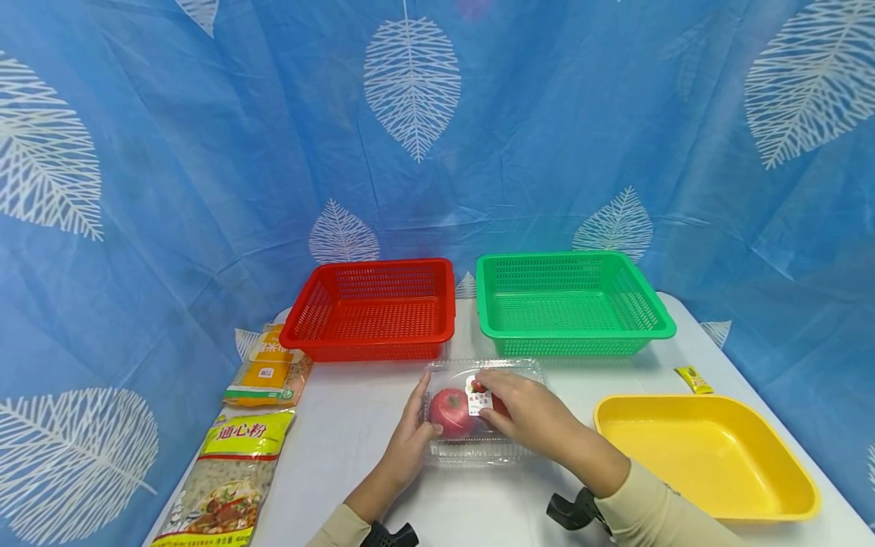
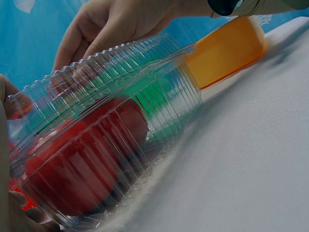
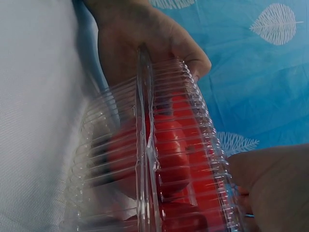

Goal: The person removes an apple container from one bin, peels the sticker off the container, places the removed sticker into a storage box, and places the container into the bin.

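A clear plastic clamshell box point(image 1: 478, 453) lies on the white table with its lid down, red apples point(image 1: 451, 410) inside. On its lid is a white label point(image 1: 481, 399) with a red fruit picture and printed characters. My left hand point(image 1: 410, 437) grips the box's left end; in the left wrist view, its thumb lies by the lid and its fingers lower down. From the right, my right hand point(image 1: 529, 410) reaches over the lid. Its fingers and thumb, spread apart, touch the label's edges and partly cover the apple beneath.
Behind the box stand a red basket point(image 1: 376, 351) and a green basket point(image 1: 574, 347). A yellow tray point(image 1: 690, 456) is at the right, with a small yellow packet point(image 1: 694, 379) beyond it. Two food bags, one orange point(image 1: 270, 372) and one yellow-green point(image 1: 225, 486), lie along the left edge.
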